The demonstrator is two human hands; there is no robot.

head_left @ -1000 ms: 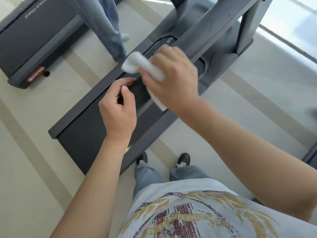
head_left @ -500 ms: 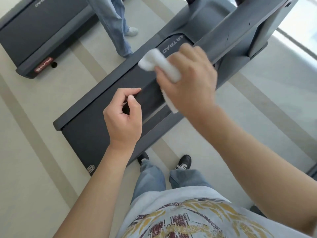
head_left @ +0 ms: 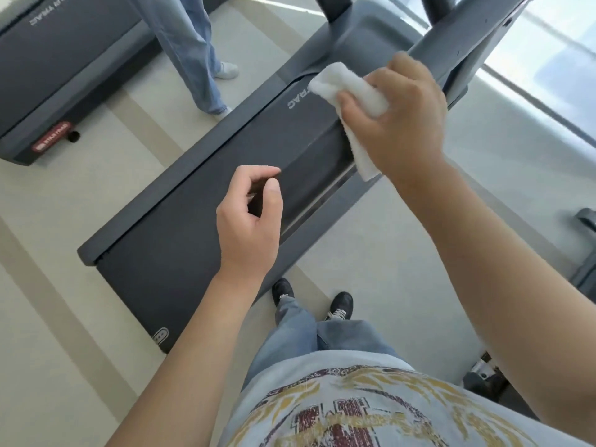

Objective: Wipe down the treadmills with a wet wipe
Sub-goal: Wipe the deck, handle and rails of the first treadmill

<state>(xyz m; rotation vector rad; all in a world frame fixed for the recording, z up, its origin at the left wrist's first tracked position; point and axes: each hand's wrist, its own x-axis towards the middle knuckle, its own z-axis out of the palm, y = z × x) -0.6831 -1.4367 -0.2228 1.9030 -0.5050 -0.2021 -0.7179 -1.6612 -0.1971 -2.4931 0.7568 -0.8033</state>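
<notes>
While gripped by right hand (head_left: pixel 400 117), wet wipe (head_left: pixel 350 91) perhaps diagonal.

"STARTRAC" on a red badge (head_left: pixel 51 139) at the far treadmill (head_left: pixel 64 59) end, upside-down "TRAC" on its belt, "TRAC" on the near treadmill (head_left: pixel 193 204) belt, shirt (head_left: pixel 338 411) print unreadable

Counted on the gym floor

There were two treadmills (head_left: pixel 200 201) (head_left: pixel 61 59), one white wet wipe (head_left: pixel 350 88), two bare hands (head_left: pixel 250 217) (head_left: pixel 403 117), two black shoes (head_left: pixel 282 290) (head_left: pixel 342 304), and one bystander's legs (head_left: pixel 190 50).
</notes>
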